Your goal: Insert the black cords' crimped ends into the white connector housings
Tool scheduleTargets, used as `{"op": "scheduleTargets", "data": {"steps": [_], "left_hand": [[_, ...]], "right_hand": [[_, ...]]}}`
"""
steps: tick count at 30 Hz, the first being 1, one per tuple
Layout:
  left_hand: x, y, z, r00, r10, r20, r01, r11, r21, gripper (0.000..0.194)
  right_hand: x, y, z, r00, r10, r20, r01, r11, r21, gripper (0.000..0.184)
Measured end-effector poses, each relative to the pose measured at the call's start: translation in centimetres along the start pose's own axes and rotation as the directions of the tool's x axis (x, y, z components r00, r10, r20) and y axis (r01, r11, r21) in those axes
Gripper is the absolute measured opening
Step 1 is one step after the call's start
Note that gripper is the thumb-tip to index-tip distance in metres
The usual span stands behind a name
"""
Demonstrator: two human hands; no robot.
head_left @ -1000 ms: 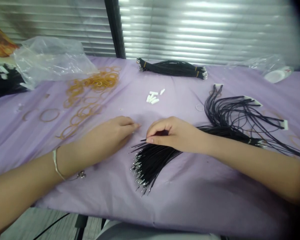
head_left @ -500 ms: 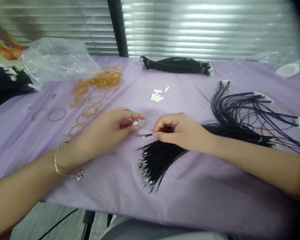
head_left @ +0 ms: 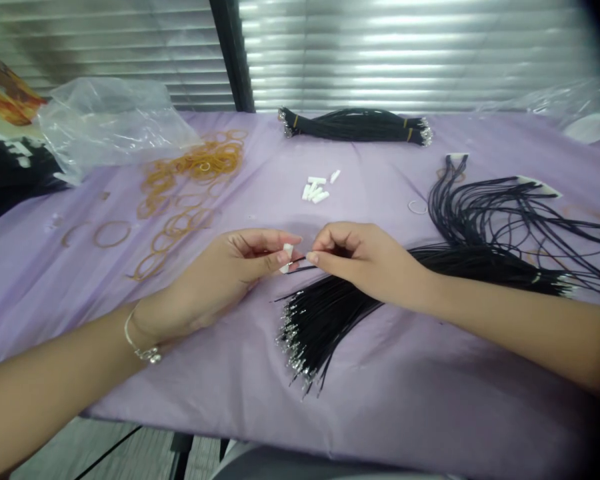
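Observation:
My left hand (head_left: 245,263) pinches a small white connector housing (head_left: 287,259) between thumb and fingers. Close on its right, my right hand (head_left: 353,250) is closed on thin black wires (head_left: 300,261), whose tips meet or nearly meet the housing; whether they are inside it I cannot tell. Under and in front of the right hand lies a thick bundle of black wires (head_left: 325,313) with shiny metal terminals at its near end. Beyond the hands, several loose white housings (head_left: 316,193) form a small pile on the purple tablecloth (head_left: 220,380).
Yellow-brown rubber bands (head_left: 200,163) are spread at left, beside a clear plastic bag (head_left: 115,120). A tied black wire bundle (head_left: 355,125) lies at the back. Wires with white housings (head_left: 457,159) fan out at right. Black wires (head_left: 15,177) sit at far left.
My left hand has moved right with the white housing, now turned upright at the tips of the wires. My right hand keeps its hold on them, nearly in place.

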State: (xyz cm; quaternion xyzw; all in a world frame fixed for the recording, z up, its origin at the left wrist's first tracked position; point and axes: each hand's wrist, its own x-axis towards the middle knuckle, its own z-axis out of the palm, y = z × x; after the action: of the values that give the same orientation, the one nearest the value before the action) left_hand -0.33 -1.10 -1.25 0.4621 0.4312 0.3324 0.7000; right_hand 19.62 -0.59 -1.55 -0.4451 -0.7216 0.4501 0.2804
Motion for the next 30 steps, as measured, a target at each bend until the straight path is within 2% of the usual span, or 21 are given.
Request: {"op": "scheduleTargets", "data": {"steps": [3, 7, 11, 14, 19, 25, 30], "left_hand": [[0.14, 0.02, -0.07, 1.0, 0.012, -0.024, -0.011, 0.999, 0.05, 0.014], [0.28, 0.14, -0.24, 0.998, 0.019, -0.065, -0.013, 0.996, 0.09, 0.022], [0.41, 0.22, -0.25, 0.997, -0.067, -0.04, 0.069, 0.996, 0.056, 0.033], [0.45, 0.27, -0.19, 0.994, -0.107, -0.012, 0.108, 0.994, 0.037, 0.03], [0.37, 0.27, -0.09, 0.998, -0.065, 0.017, 0.063, 0.995, 0.077, 0.016], [0.26, 0.19, -0.07, 1.0, -0.031, 0.0, 0.03, 0.988, 0.149, 0.023], [0.23, 0.22, -0.09, 0.998, -0.059, 0.022, 0.055, 0.984, 0.171, 0.026]], "right_hand": [[-0.08, -0.02, 0.07, 1.0, -0.016, 0.012, 0.016, 1.0, 0.009, 0.017], [-0.26, 0.05, 0.22, 0.998, -0.049, -0.035, 0.049, 0.999, 0.009, 0.019], [-0.39, 0.07, 0.31, 0.995, -0.045, -0.086, 0.044, 0.999, -0.007, 0.021], [-0.44, -0.02, 0.32, 0.993, -0.035, -0.116, 0.032, 0.999, -0.025, 0.021], [-0.43, -0.06, 0.21, 0.99, -0.076, -0.121, 0.072, 0.997, -0.038, 0.019], [-0.4, 0.19, 0.3, 0.982, -0.111, -0.153, 0.118, 0.992, 0.037, 0.018], [-0.59, 0.36, 0.49, 0.97, -0.169, -0.175, 0.171, 0.985, -0.008, 0.014]]}}
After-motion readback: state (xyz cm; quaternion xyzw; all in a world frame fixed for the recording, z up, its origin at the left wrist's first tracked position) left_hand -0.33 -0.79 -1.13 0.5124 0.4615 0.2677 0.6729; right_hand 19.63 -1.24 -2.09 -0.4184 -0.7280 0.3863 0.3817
